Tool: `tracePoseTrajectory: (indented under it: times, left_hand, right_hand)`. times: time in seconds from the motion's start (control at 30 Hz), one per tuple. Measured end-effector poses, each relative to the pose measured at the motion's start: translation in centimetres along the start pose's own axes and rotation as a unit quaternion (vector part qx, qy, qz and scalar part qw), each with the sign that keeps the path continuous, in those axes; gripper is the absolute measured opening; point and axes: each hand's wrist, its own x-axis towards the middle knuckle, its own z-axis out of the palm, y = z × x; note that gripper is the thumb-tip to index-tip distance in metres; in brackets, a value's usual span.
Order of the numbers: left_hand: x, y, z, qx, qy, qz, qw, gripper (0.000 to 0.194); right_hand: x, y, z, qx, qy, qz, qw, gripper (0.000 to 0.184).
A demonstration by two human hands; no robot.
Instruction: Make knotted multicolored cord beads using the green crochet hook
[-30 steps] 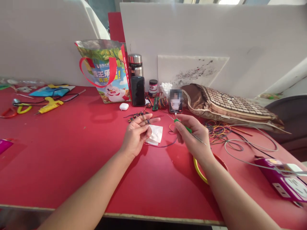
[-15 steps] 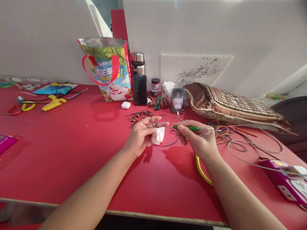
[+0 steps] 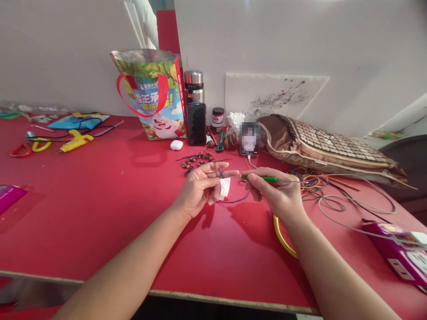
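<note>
My left hand (image 3: 199,189) is closed, thumb against the fingers, on a thin dark cord (image 3: 240,200) that is looped round its raised fingers and trails off to the right. A small white piece (image 3: 224,188), paper or cloth, sticks out below those fingers. In a pinch grip my right hand (image 3: 278,189) holds a crochet hook with a green handle (image 3: 265,178). Its thin metal tip points left and reaches the left fingertips; whether it catches the cord is too small to tell. Behind the left hand lies a knotted, multicoloured braid (image 3: 188,166).
A phone (image 3: 249,140), a dark phone (image 3: 196,124) and a printed bag (image 3: 151,98) stand at the back. Tangled cords (image 3: 315,182) and a power strip (image 3: 396,253) lie right. A yellow ring (image 3: 283,240) sits under my right forearm. A glue gun (image 3: 76,140) lies left.
The view has shifted slightly, so most things sit a little further right. Both hands keep nearly the same pose, with the hook still at the left fingertips.
</note>
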Motion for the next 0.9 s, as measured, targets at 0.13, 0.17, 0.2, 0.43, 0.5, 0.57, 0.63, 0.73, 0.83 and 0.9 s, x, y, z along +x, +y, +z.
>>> tracePoseTrajectory:
  times: [0.13, 0.17, 0.2, 0.43, 0.5, 0.57, 0.63, 0.73, 0.83, 0.9]
  left_hand:
    - [0.0, 0.0, 0.1, -0.002, -0.002, 0.001, 1.000, 0.028]
    - [0.0, 0.0, 0.2, -0.004, -0.004, 0.000, 1.000, 0.027]
    - [0.0, 0.1, 0.2, -0.007, -0.007, -0.001, 1.000, 0.027]
    - [-0.1, 0.3, 0.4, -0.029, -0.033, -0.011, 0.999, 0.027]
    - [-0.1, 0.3, 0.4, -0.037, -0.041, -0.015, 0.998, 0.026]
    - [-0.2, 0.4, 0.4, -0.043, -0.048, -0.020, 0.998, 0.026]
    - [-0.2, 0.4, 0.4, -0.048, -0.054, -0.027, 0.997, 0.027]
    - [-0.1, 0.4, 0.3, -0.051, -0.062, -0.032, 0.996, 0.028]
    - [-0.1, 0.4, 0.2, -0.047, -0.064, -0.035, 0.996, 0.028]
    - [-0.1, 0.4, 0.2, -0.046, -0.065, -0.037, 0.996, 0.029]
  right_hand:
    - [-0.1, 0.2, 0.2, 0.000, -0.008, -0.002, 1.000, 0.017]
    - [-0.1, 0.3, 0.2, 0.001, -0.011, 0.000, 1.000, 0.016]
    - [-0.1, 0.4, 0.2, 0.005, -0.014, 0.004, 1.000, 0.016]
    - [-0.1, 1.3, 0.1, 0.104, -0.007, 0.047, 0.993, 0.017]
    - [0.1, 1.3, 0.1, 0.128, -0.001, 0.061, 0.990, 0.017]
    - [0.2, 1.3, 0.2, 0.142, 0.004, 0.074, 0.987, 0.018]
    - [0.3, 1.3, 0.3, 0.155, 0.009, 0.083, 0.984, 0.018]
    - [0.3, 1.3, 0.2, 0.173, 0.014, 0.087, 0.981, 0.016]
    - [0.3, 1.2, 0.1, 0.170, 0.012, 0.086, 0.982, 0.014]
    - [0.3, 1.2, 0.0, 0.163, 0.012, 0.084, 0.983, 0.013]
